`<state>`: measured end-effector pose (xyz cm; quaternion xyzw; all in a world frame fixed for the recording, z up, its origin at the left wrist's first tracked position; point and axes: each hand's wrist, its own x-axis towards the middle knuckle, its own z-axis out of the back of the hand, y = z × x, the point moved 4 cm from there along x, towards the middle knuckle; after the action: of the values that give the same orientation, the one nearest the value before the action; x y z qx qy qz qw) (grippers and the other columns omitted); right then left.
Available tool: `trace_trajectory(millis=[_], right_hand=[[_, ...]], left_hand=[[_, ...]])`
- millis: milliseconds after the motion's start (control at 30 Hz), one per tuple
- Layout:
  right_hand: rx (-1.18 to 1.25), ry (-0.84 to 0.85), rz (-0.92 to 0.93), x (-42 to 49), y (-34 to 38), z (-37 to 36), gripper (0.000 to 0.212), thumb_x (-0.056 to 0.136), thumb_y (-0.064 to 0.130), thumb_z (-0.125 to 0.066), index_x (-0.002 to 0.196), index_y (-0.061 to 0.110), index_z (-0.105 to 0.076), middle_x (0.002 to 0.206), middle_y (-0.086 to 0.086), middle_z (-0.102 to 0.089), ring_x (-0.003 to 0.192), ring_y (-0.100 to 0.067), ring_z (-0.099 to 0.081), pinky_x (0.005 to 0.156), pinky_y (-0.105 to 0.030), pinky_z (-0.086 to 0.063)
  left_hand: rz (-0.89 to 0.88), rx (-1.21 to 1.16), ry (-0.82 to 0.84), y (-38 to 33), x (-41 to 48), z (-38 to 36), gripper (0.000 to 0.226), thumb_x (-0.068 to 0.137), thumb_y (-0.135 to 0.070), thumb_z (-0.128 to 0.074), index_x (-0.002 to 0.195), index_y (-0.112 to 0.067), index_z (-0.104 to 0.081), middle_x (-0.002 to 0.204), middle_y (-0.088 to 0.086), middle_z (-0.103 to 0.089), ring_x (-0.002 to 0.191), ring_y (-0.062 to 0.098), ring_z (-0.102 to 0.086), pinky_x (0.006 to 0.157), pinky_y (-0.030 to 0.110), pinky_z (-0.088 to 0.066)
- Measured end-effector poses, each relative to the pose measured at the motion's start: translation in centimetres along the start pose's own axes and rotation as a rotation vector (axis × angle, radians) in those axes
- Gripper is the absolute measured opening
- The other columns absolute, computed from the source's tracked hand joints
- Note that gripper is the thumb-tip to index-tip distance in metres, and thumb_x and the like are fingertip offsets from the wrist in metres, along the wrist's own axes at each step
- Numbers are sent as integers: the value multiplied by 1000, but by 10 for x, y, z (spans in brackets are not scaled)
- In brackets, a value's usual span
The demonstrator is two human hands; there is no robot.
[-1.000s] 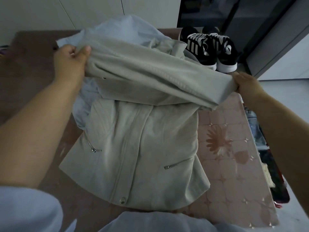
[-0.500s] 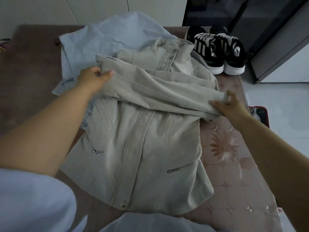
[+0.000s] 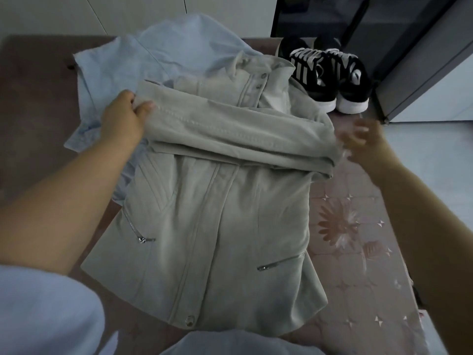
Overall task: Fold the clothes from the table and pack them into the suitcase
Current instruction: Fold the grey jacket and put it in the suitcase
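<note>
So the beige jacket (image 3: pixel 217 226) is lying front-up on the table (image 3: pixel 363 265), zip pockets showing, hem toward the person and collar at the far end; one sleeve (image 3: pixel 243 131) is laid crosswise over the chest, running from the jacket's left side to its right edge; the left hand (image 3: pixel 122 121) is at the left end of that sleeve, thumb on top and fingers curled under, pinching the cuff end; the right hand (image 3: pixel 361 137) is just beside the other end, where the sleeve bends back at the shoulder; it's pretty motion-blurred, but the fingers look spread and loose with nothing in them, and I can't tell if the fingertips touch the cloth or not; under the jacket there's a light blue garment (image 3: pixel 158 55) sticking out on the far left, partly beneath the left wrist; the table has a pinkish cover with a flower pattern, showing on the right next to the right forearm; a pair of black and white sneakers (image 3: pixel 330 80) sits at the far right corner, just past the collar, well apart from the left hand and nearer the right one.
</note>
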<state>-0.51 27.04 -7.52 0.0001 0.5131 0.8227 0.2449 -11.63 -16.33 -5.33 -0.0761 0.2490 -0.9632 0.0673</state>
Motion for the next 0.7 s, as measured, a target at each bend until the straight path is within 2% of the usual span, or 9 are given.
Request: trace_trajectory(millis=[67,167,267,333,400,433,533,600,700], right_hand=[[34,106,-56,-24,-18,-8,63,76,32,-75,124,18,-37,109,1,-52,93,-11,-57,71,-28,-50],[-15,-59,-84,-43,-46,-13,54,77,28,-76,116,16,-42,97,12,-51,90,-12,-59,68,-27,-51],[75,-70,-94,-43,-58,-18,41,83,33,-69,116,24,-45,98,10,-58,98,-20,-61,84,-40,-52],[57,-14,-99,-29,-58,-19,28,87,29,-64,113,25,-52,96,3,-60,96,-21,-60,86,-42,-49],[-69,0,-76,-17,-48,-13,8,88,31,-62,91,24,-59,93,-3,-61,89,-23,-59,83,-41,-48],[-53,2,-60,-14,-39,-7,10,89,32,-60,82,25,-58,90,-3,-61,85,-19,-59,80,-38,-47],[128,32,-24,-13,1,11,18,100,23,-43,84,30,-47,77,19,-58,70,12,-57,72,-9,-44],[393,2,-79,-7,16,19,22,101,26,-38,82,25,-48,57,20,-58,56,8,-56,56,-11,-45],[292,7,-234,15,3,7,17,95,31,-50,97,16,-58,73,8,-60,71,-11,-58,58,-23,-50]], left_hand=[[20,-77,-40,1,0,0,37,94,-36,-51,106,-1,-52,96,18,-58,89,30,-53,75,36,-34],[78,-225,-77,2,-4,0,36,93,-39,-51,112,-9,-52,85,-3,-55,82,16,-53,76,28,-36],[92,-246,23,5,-12,-10,46,91,-37,-56,118,-1,-51,114,16,-59,105,26,-55,79,26,-37],[54,-246,90,10,-18,-15,42,91,-33,-57,116,0,-53,118,19,-59,107,28,-55,81,27,-39],[36,-265,94,11,-19,-12,34,91,-26,-56,113,0,-54,111,18,-60,100,24,-56,76,25,-36],[35,-283,82,11,-17,-9,28,92,-24,-55,111,-3,-54,105,15,-58,95,20,-54,73,23,-35],[37,-329,10,5,-8,7,14,93,-22,-54,102,-18,-45,102,2,-50,91,12,-48,66,17,-41],[24,-349,-35,1,0,15,19,92,-23,-57,103,-21,-42,104,0,-49,91,12,-48,58,2,-37],[49,-265,19,1,4,9,33,91,-26,-57,119,-14,-45,105,4,-50,92,15,-49,72,16,-42]])
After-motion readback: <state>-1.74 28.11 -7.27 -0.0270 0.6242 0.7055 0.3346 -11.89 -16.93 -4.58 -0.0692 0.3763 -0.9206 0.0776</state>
